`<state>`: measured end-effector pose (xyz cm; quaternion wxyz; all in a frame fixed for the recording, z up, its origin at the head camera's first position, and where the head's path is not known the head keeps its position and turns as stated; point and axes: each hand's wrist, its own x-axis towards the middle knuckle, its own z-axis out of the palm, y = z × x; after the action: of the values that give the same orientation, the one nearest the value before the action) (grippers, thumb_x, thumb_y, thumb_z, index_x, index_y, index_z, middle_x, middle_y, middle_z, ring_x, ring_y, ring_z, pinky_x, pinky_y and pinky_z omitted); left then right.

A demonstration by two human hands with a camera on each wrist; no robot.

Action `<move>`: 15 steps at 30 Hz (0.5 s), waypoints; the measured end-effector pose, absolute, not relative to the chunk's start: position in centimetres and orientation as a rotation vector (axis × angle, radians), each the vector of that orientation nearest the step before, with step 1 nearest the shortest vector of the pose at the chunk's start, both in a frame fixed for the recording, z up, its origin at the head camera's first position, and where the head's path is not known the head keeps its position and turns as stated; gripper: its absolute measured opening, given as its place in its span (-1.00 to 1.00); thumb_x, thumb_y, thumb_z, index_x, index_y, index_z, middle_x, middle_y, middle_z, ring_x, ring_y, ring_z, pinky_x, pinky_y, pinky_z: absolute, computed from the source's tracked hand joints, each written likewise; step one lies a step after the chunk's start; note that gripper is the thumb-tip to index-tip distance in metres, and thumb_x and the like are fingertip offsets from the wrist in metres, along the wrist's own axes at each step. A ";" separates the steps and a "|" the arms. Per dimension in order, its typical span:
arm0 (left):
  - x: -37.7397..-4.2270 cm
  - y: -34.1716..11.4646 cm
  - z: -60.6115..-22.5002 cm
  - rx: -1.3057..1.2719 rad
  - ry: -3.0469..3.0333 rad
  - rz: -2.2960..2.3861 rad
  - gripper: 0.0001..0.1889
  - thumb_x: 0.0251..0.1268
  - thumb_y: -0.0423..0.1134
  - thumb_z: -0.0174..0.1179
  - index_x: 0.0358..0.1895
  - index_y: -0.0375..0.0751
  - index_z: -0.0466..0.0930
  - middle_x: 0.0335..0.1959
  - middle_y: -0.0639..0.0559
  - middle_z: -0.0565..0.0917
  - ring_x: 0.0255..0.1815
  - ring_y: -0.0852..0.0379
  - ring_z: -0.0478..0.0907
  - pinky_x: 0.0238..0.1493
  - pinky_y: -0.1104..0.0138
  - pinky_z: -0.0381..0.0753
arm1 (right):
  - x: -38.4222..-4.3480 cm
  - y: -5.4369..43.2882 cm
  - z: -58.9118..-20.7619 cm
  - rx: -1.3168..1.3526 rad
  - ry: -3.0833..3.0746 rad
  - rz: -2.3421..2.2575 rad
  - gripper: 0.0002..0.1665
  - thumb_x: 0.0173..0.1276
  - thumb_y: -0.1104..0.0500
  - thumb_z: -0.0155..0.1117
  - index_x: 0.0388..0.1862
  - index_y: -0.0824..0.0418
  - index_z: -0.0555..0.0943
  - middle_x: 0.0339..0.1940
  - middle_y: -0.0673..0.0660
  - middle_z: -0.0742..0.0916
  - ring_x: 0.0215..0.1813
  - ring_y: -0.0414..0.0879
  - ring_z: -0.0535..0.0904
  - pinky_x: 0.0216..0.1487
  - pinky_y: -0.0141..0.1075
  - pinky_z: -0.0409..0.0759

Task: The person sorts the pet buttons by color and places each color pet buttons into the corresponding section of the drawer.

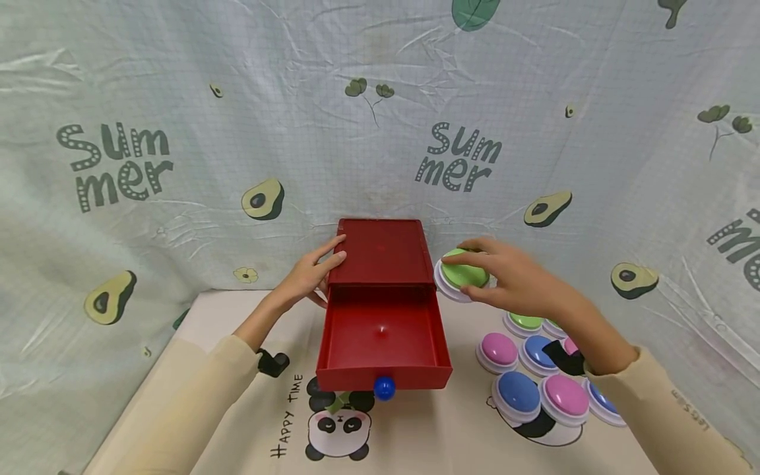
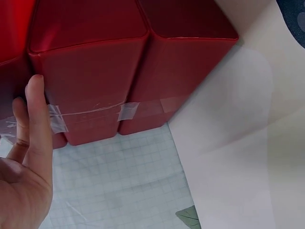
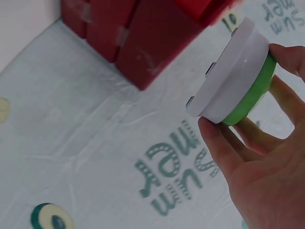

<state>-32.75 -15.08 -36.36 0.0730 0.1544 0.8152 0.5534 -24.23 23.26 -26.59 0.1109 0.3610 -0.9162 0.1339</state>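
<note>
My right hand grips a round green push button with a white base in the air just right of the red drawer box. In the right wrist view the button is tilted, its flat underside with small dark feet turned toward the box, the thumb and fingers around its edge. The box's drawer stands pulled out, its inside bare, with a blue ball knob on the front. My left hand rests extended fingers against the left side of the box; the left wrist view shows clear tape along the stacked red units.
To the right on the table lie several more buttons: pink, blue and green, close together and partly under my right forearm. A patterned cloth rises behind the box. A panda print decorates the tabletop in front.
</note>
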 end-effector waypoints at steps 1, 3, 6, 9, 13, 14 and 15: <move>-32.8 -15.1 -36.3 0.466 2.450 1.652 -0.35 0.56 0.22 0.04 0.63 0.44 0.11 -0.45 -0.12 0.69 -0.53 -0.04 0.74 -0.43 -0.04 0.81 | -24.0 22.8 -26.4 1.080 -2.686 0.393 -0.43 0.37 0.13 0.40 0.37 -0.11 0.63 0.33 0.19 0.62 0.27 0.13 0.58 0.04 0.01 0.75; -32.8 -15.2 -36.2 0.464 2.449 1.639 -0.33 0.56 0.21 0.05 0.64 0.43 0.09 -0.48 -0.12 0.70 -0.53 -0.05 0.75 -0.43 -0.04 0.81 | -23.7 22.0 -26.2 1.118 -2.678 0.394 -0.42 0.36 0.13 0.41 0.37 -0.12 0.62 0.34 0.18 0.61 0.28 0.12 0.56 0.07 0.01 0.74; -32.8 -15.4 -36.0 0.480 2.457 1.610 -0.31 0.57 0.20 0.04 0.66 0.40 0.04 -0.50 -0.11 0.70 -0.54 -0.02 0.74 -0.42 -0.03 0.82 | -23.4 20.8 -25.8 1.175 -2.673 0.408 -0.40 0.34 0.12 0.43 0.37 -0.14 0.62 0.37 0.17 0.60 0.32 0.11 0.53 0.12 0.03 0.73; -32.9 -15.5 -35.9 0.489 2.462 1.597 -0.31 0.58 0.20 0.02 0.67 0.38 0.02 -0.48 -0.11 0.69 -0.55 0.02 0.73 -0.41 -0.03 0.82 | -23.2 19.7 -25.6 1.224 -2.674 0.411 -0.40 0.33 0.11 0.45 0.36 -0.15 0.62 0.38 0.15 0.60 0.33 0.10 0.53 0.14 0.02 0.74; -32.8 -15.5 -35.8 0.501 2.450 1.595 -0.33 0.60 0.19 0.00 0.66 0.39 0.02 -0.42 -0.12 0.69 -0.54 0.04 0.73 -0.38 -0.03 0.82 | -22.9 18.4 -25.3 1.264 -2.685 0.394 -0.41 0.34 0.08 0.46 0.36 -0.15 0.62 0.38 0.16 0.60 0.33 0.10 0.55 0.15 0.00 0.75; -32.7 -15.6 -35.8 0.502 2.446 1.597 -0.33 0.60 0.19 0.00 0.66 0.39 0.02 -0.41 -0.12 0.69 -0.53 0.05 0.73 -0.37 -0.03 0.83 | -22.8 18.0 -25.2 1.272 -2.689 0.390 -0.41 0.34 0.07 0.46 0.35 -0.15 0.63 0.38 0.16 0.60 0.33 0.10 0.55 0.15 0.00 0.75; -32.7 -15.6 -35.8 0.504 2.443 1.598 -0.33 0.60 0.18 0.00 0.67 0.38 0.02 -0.41 -0.12 0.70 -0.53 0.05 0.73 -0.37 -0.03 0.83 | -22.8 17.7 -25.2 1.281 -2.692 0.388 -0.42 0.35 0.06 0.46 0.35 -0.16 0.63 0.38 0.15 0.60 0.33 0.10 0.56 0.15 -0.01 0.76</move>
<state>-32.67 -15.57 -35.76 0.0896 0.1693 0.8213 0.5374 -22.79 17.69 -25.20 0.0674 0.4250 -0.8934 0.1287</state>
